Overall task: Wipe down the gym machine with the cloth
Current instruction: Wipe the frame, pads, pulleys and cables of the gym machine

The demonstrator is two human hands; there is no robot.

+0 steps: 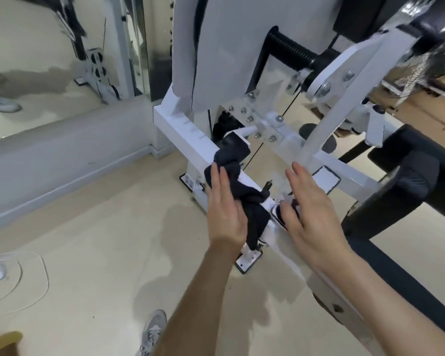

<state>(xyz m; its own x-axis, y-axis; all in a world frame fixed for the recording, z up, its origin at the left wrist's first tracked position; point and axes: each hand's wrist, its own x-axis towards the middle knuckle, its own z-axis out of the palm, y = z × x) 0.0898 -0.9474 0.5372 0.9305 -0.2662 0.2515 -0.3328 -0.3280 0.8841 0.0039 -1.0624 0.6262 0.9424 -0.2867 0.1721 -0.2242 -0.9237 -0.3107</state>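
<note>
Flat-fingered, my left hand point(224, 211) presses the dark cloth point(252, 201) against the near side of a low white frame bar on the gym machine point(183, 132); the fingers lie straight and together, pointing up along the bar, not curled round the fabric. The cloth is bunched and twisted, draped lengthwise over that bar, with one end hanging down towards the bolted foot plate point(249, 263). On the bar's other side my right hand point(314, 209) is held spread and straight too, palm turned towards the cloth. Its thumb sits near a small dark part on the bar, and I cannot tell if they touch. Further right stands a black padded roller point(409, 181), and a black coil spring point(290, 48) sits higher up. One grey shoe point(153, 330) shows on the beige floor point(100, 240).
</note>
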